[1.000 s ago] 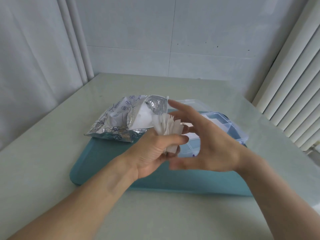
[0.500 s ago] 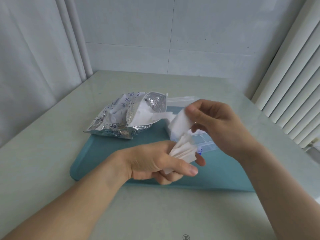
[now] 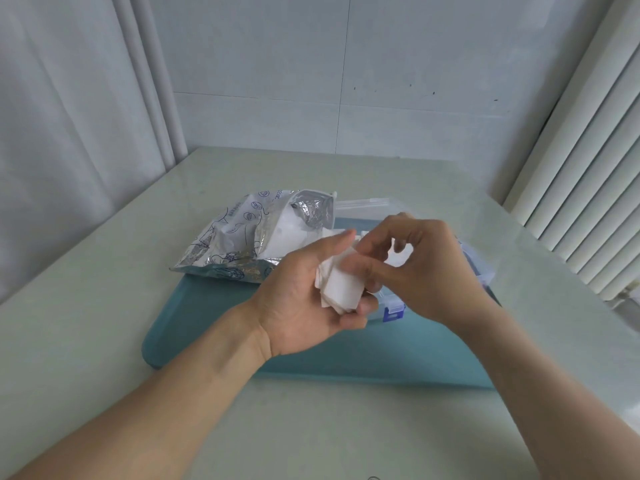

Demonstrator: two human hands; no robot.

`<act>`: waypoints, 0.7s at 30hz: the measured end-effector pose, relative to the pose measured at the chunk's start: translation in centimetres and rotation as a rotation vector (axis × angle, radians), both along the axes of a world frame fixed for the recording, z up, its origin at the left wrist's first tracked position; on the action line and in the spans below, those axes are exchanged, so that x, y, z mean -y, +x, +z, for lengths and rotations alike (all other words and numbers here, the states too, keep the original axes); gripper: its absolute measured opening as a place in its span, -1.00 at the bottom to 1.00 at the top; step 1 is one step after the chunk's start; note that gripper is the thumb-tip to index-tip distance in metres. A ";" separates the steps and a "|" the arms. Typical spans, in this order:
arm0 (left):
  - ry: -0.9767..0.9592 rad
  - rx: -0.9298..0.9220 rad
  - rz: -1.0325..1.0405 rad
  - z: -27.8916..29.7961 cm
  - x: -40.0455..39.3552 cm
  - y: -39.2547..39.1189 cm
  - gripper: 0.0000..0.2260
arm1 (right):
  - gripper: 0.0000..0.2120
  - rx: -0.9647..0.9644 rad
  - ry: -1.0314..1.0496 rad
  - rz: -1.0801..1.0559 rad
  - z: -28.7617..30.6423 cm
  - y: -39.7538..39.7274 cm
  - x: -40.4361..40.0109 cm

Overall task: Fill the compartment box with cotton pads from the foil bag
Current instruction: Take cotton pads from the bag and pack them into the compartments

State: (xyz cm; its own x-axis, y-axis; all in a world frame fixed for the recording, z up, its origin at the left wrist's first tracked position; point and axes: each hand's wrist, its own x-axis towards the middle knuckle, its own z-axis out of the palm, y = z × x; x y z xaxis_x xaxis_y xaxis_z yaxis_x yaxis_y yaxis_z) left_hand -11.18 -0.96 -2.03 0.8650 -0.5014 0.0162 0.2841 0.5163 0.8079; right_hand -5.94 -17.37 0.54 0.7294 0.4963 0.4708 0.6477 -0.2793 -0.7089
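Note:
My left hand (image 3: 304,303) is turned palm up and holds a small stack of white cotton pads (image 3: 341,287) over the teal mat. My right hand (image 3: 415,268) meets it from the right, its thumb and fingers pinching the top of the stack. The silver foil bag (image 3: 242,237) lies open on the mat's far left corner, with white pads showing in its mouth. The clear compartment box (image 3: 481,268) with a blue latch (image 3: 394,311) sits behind my hands and is mostly hidden by them; its lid stands open at the back.
The teal mat (image 3: 214,323) lies on a pale green table (image 3: 104,341). A grey curtain hangs at the left, a tiled wall stands at the back, and white vertical slats line the right side.
My left hand has turned palm up and risen with the stack. My right hand, which was lifting one pad away, has come back to the stack.

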 end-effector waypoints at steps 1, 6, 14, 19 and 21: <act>0.037 0.029 0.003 -0.1 0.1 -0.1 -0.62 | -0.79 0.042 -0.019 -0.049 0.0 -0.1 -0.2; 0.160 0.022 -0.022 -0.1 0.0 -0.5 -0.73 | -0.76 -0.019 -0.064 0.027 0.5 1.0 1.3; 0.353 0.104 -0.264 0.4 -0.1 -1.3 -0.92 | -0.78 -0.375 -0.053 0.323 0.8 0.4 1.3; 0.338 0.070 -0.303 0.5 -0.1 -1.4 -0.78 | -0.81 -0.442 0.053 0.339 1.0 0.6 1.6; 0.338 0.061 -0.297 0.5 -0.3 -1.3 -0.76 | -0.82 -0.435 0.119 0.299 1.0 0.8 1.6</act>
